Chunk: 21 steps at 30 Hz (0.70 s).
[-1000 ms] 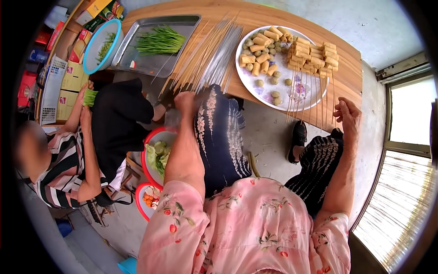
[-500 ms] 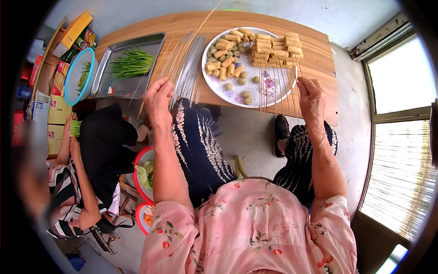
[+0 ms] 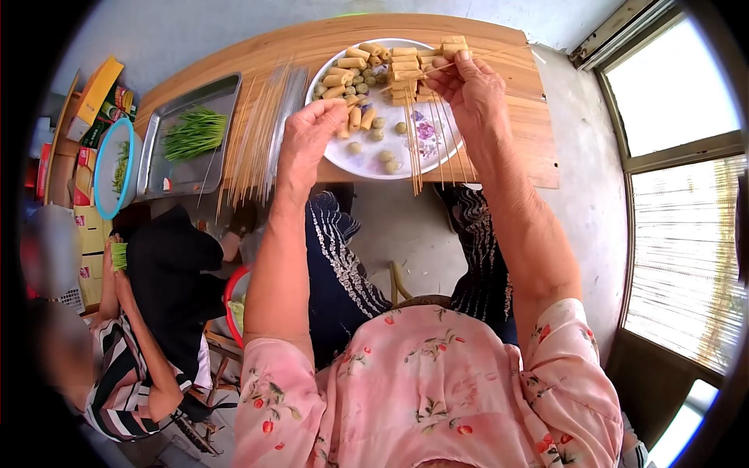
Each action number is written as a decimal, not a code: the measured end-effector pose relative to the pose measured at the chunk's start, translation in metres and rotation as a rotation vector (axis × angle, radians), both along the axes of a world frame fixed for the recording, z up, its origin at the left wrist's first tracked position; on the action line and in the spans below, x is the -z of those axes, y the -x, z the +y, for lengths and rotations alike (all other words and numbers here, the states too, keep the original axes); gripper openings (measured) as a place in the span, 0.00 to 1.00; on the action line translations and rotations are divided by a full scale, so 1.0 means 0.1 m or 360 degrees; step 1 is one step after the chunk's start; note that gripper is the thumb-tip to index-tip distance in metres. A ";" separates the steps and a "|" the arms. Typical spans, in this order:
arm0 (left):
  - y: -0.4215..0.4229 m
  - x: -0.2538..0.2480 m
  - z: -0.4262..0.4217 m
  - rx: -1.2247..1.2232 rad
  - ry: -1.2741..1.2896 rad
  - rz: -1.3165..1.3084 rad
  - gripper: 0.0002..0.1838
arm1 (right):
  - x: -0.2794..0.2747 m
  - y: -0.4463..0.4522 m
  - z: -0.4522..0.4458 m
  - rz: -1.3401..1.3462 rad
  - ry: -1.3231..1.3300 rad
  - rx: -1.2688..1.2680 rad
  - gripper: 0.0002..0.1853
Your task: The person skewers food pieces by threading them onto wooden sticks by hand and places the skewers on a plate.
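Below table level, at the person's left, stood a red basin (image 3: 230, 300). Farther left, a co-worker (image 3: 125, 390) held a green bunch (image 3: 118, 256).

The left hand (image 3: 310, 139) was positioned over the near left part of the plate (image 3: 360, 168). Its fingers were curled, tips drawn together, beside the loose rolls (image 3: 367, 118). Whether they gripped a roll could not be told, since the hand covered the contact point. Balls (image 3: 378, 134) lay singly near the plate's front and clustered farther back; the raised rim presumably kept these round parts from rolling off.

The right hand (image 3: 477, 93) was set farther forward, above the plate's right side. Its fingers pinched 1 skewer (image 3: 507, 51) between thumb and index finger. The skewer lay crosswise, short end toward the left hand and long end out to the right. Gripping near the short end likely steadied it.

Behind the right hand, a stack (image 3: 404, 70) of threaded rolls occupied the plate's right side. Its shafts projected over the near rim toward the person, probably to keep the bare ends reachable.

On the table (image 3: 523, 160), left of the plate, spare skewers (image 3: 253, 144) lay roughly parallel, presumably for easy picking. Beyond them, a tray (image 3: 221, 95) contained greens (image 3: 195, 132).
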<state>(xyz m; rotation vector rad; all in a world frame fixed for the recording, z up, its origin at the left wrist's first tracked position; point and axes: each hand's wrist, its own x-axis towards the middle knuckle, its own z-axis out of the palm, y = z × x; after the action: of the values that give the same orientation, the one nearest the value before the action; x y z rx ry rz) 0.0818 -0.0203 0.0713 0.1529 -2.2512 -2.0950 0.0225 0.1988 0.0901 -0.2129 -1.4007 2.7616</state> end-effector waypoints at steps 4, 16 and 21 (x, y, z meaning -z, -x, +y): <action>0.54 0.37 -0.09 -0.0149 0.1056 -0.0186 0.17 | 0.00 0.34 0.12 0.0036 -0.0044 0.0497 0.10; 0.70 1.01 0.10 -0.0003 0.1623 -0.0272 0.18 | 0.04 0.28 -0.09 0.0114 -0.0389 -0.0091 0.13; 0.76 0.73 0.01 -0.0223 0.0250 -0.0613 0.18 | 0.07 0.24 -0.14 -0.0087 -0.0537 -0.0358 0.12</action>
<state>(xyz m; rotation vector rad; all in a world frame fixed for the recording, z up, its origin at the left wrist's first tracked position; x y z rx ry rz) 0.0058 -0.0193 -0.0014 0.7398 -2.5085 -1.9424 -0.0011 0.1848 0.0828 -0.1251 -1.9864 2.6381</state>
